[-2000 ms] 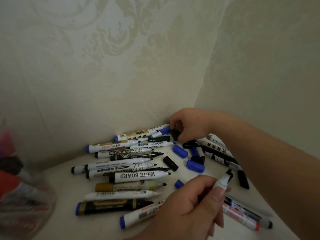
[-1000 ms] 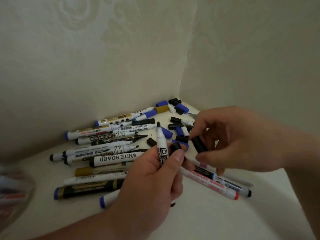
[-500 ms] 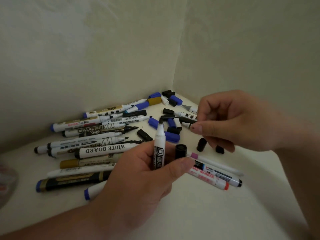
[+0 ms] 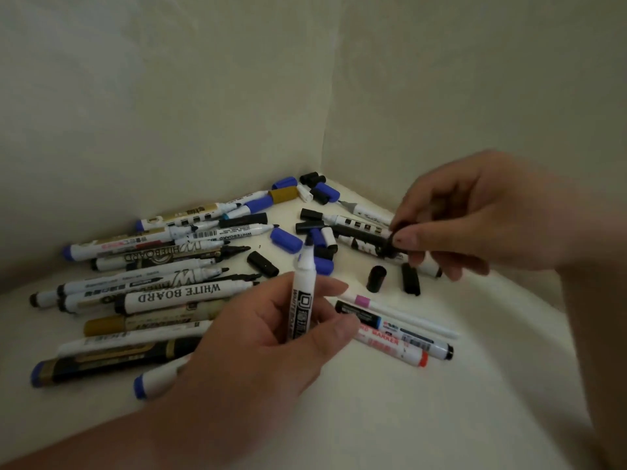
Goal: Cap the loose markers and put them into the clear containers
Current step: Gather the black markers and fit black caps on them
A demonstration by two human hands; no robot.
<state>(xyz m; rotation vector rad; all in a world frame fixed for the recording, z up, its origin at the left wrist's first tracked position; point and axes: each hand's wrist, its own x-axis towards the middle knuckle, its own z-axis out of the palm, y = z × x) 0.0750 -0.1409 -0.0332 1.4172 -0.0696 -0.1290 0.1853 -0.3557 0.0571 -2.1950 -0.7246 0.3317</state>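
Note:
My left hand (image 4: 271, 337) grips a white uncapped marker (image 4: 303, 296) upright, its black tip pointing up. My right hand (image 4: 475, 215), up and to the right, pinches a small black cap (image 4: 391, 244) between thumb and fingertips, a short way from the marker's tip. Several uncapped markers lie in a pile to the left, among them one that reads WHITE BOARD (image 4: 179, 295). Loose blue caps (image 4: 286, 239) and black caps (image 4: 376, 279) are scattered toward the corner. No clear container is in view.
The white surface (image 4: 407, 418) meets two pale walls in a corner (image 4: 325, 147) behind the pile. Three capped markers, one with a red end (image 4: 390, 344), lie right of my left hand. A black cap (image 4: 410, 279) lies below my right hand.
The view has swung right and the container has left the frame. The black cap by my left thumb is gone. My right hand now pinches a black cap.

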